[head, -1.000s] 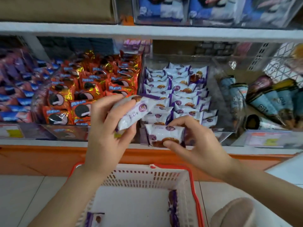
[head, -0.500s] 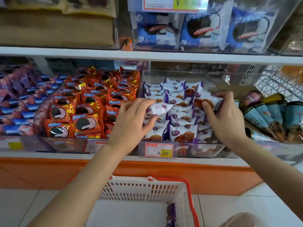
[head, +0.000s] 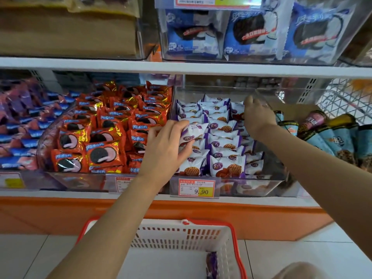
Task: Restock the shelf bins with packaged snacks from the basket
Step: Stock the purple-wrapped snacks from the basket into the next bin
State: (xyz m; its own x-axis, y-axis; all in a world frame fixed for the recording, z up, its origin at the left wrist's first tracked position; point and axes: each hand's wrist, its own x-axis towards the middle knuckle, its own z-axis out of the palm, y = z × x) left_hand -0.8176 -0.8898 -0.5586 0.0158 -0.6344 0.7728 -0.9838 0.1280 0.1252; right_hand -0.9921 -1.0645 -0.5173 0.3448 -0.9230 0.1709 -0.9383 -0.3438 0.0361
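A clear bin (head: 261,183) on the lower shelf holds rows of white-and-purple snack packets (head: 225,140). My left hand (head: 167,152) grips one such packet (head: 194,129) over the bin's front left rows. My right hand (head: 258,117) reaches into the bin's back right corner. Its fingers curl down over another packet (head: 238,117), mostly hidden by the hand. Below the shelf sits the white basket with a red rim (head: 187,223). One purple packet (head: 211,265) lies inside it.
A bin of red cookie packets (head: 104,137) stands to the left, with blue packets (head: 20,135) further left. Cone-shaped snacks (head: 332,135) lie to the right. The white upper shelf edge (head: 181,66) carries bins of blue cookie packs (head: 251,31). A price tag (head: 196,188) hangs on the bin's front.
Both hands rose from above the basket into the bin. My right hand moved its packet towards the back right corner. My left hand lowered its packet onto the front left rows.
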